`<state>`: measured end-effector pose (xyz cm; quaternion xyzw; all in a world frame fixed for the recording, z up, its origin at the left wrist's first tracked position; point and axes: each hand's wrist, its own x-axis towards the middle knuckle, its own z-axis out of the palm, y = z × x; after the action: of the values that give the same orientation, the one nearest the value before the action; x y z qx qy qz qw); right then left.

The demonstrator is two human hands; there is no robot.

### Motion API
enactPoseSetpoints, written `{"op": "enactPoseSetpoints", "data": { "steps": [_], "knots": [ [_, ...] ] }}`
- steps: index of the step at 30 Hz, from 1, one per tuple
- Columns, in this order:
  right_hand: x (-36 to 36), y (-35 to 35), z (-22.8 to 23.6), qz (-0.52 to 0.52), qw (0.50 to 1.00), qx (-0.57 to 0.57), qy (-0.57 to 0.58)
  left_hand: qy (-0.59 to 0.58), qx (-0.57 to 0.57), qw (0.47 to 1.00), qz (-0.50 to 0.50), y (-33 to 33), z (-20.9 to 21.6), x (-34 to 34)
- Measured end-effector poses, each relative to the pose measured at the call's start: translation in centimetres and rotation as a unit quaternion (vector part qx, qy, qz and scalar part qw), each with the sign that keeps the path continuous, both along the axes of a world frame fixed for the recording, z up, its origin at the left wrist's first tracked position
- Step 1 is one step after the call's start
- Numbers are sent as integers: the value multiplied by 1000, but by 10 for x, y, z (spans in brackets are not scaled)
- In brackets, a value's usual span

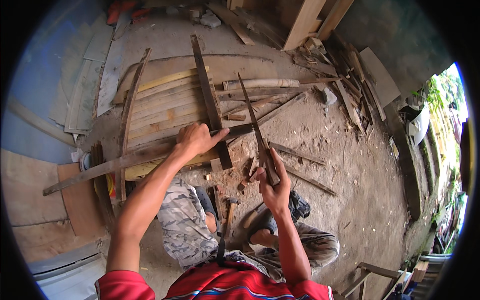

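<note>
My right hand (pixel 276 191) is closed round the wooden handle of a handsaw (pixel 250 105), whose long tapering blade points away from me. The blade crosses a long dark wooden plank (pixel 120 161) close to its right end; whether the teeth touch the wood I cannot tell. My left hand (pixel 194 139) grips that plank left of the saw, thumb stretched along it toward the blade. Two dark wooden beams (pixel 204 75) lie under the plank, running away from me. Between them rests a row of pale boards (pixel 162 110).
A hammer (pixel 229 218) lies by my feet, among wood scraps and shavings. Thin strips (pixel 310 179) lie on the ground to the right. Scrap wood (pixel 357 90) is heaped at the far right. A wooden frame (pixel 372 275) stands near right, and plywood sheets (pixel 35 200) are at the left.
</note>
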<state>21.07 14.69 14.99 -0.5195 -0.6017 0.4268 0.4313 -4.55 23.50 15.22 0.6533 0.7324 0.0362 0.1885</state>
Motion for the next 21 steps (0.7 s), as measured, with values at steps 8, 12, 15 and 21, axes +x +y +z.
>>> {"op": "enactPoseSetpoints", "data": {
  "steps": [8,12,15,21],
  "knots": [
    [11,-10,8,-15,999,-40,11,21,47,999,-3,1,-16,2],
    [40,-56,35,2,997,-52,-49,25,32,999,3,2,-17,4],
    [62,-100,53,8,995,7,-96,42,36,998,0,-1,-14,6],
    [33,-39,33,9,996,39,-77,54,35,998,-21,2,-20,3]
  ]
}}
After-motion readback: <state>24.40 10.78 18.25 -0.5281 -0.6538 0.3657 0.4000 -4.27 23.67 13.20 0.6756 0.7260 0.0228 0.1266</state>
